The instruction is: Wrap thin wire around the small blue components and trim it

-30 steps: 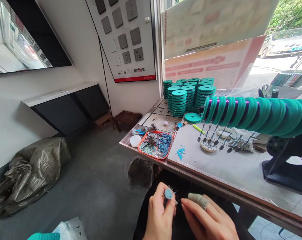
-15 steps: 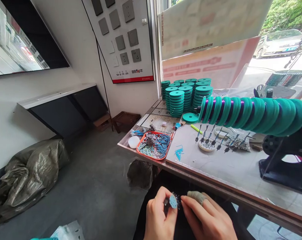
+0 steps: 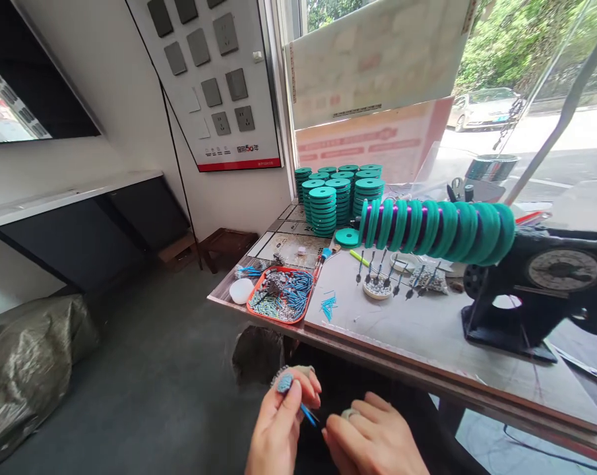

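Pinches a bundle [image 3: 285, 383] in the left hand [image 3: 282, 423] just off the table [image 3: 402, 330], with blue sticks [image 3: 308, 415] jutting towards the curled right hand [image 3: 371, 435], grip there impossible to tell, and looks only partway along, with loose pieces [image 3: 328, 306] and a loaded tray [image 3: 299, 321] left.

We see bright daylight glaring through the window [image 3: 540, 132] on the right, while the floor [image 3: 174, 369] lies dim, edges stretched.

Black clothing [image 3: 434, 429] shows, and the right hand [image 3: 372, 435] wears a greyish finger wrap [image 3: 348, 413].
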The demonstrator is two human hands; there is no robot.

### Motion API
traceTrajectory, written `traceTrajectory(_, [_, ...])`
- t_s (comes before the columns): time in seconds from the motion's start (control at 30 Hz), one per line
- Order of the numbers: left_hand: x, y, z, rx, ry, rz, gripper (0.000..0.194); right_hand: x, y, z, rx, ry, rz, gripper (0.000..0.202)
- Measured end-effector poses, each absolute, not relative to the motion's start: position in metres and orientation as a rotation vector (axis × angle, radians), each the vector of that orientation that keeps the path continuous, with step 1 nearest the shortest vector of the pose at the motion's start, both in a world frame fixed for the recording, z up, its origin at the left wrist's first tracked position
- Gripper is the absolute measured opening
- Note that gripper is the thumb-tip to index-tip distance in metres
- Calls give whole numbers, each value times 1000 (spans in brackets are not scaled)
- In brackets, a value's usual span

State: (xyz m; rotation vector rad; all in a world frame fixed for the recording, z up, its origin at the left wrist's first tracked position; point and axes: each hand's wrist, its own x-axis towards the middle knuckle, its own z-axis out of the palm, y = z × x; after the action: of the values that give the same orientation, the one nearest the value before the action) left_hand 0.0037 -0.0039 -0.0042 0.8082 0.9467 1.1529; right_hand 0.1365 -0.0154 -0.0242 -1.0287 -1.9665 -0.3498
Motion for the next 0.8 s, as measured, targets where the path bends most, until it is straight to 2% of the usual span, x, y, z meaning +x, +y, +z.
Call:
traceTrajectory(0.13, [5, -2, 11, 318, 748, 1005, 29, 131, -14, -21, -941, -1969, -390, 50])
traceTrajectory(0.2, [2, 1, 18, 225, 761, 1079, 30, 132, -15, -19, -922, -1972, -389, 50])
traceTrajectory(0.33, [-6, 7, 20, 317, 929, 1350, 30, 139, -20, -17, -941, -1943, -339, 43])
traceTrajectory(0.47, [-4, 1, 3, 486, 1053, 1059, 43, 144, -21, -17, -966, -1860, -153, 21])
traceTrajectory(0.63, [3, -6, -15, 673, 1065, 935, 40, 145, -20, -22, -973, -1863, -138, 18])
traceTrajectory(0.8, [3, -7, -14, 659, 1096, 932, 37, 148, -23, -31, -1082, -1772, -48, 14])
